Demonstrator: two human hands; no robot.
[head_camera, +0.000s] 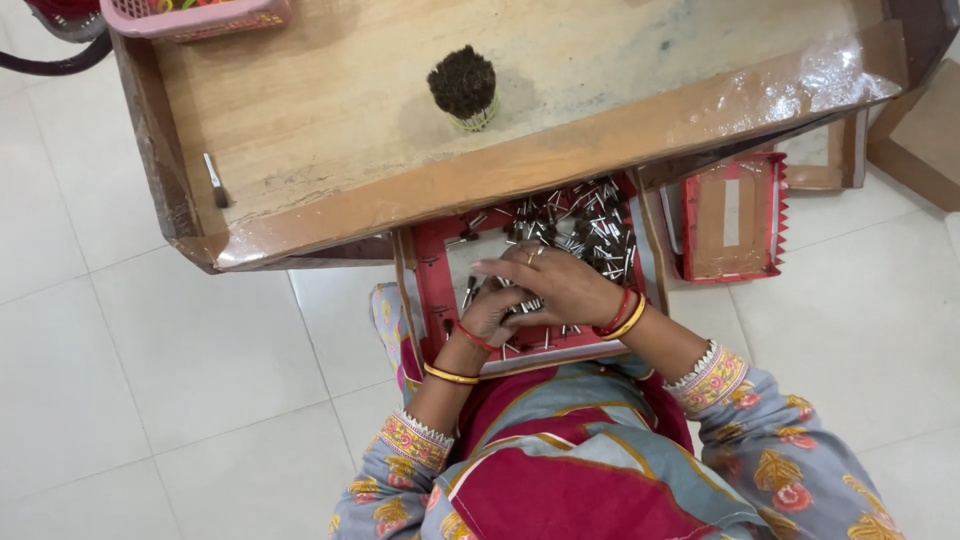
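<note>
I saw the left hand (487, 318) pinching small metal pins (527, 306); the right hand (560, 283) lay spread over them at 1 o'clock in the red tray (432, 290).

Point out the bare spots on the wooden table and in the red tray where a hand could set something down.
Table: bare wood between the small brush at the near-left edge and the bristle bundle, and from the bundle to the right end. The pink basket takes the far-left corner. Red tray: crowded with metal pins, with the left hand and right hand over them.
</note>
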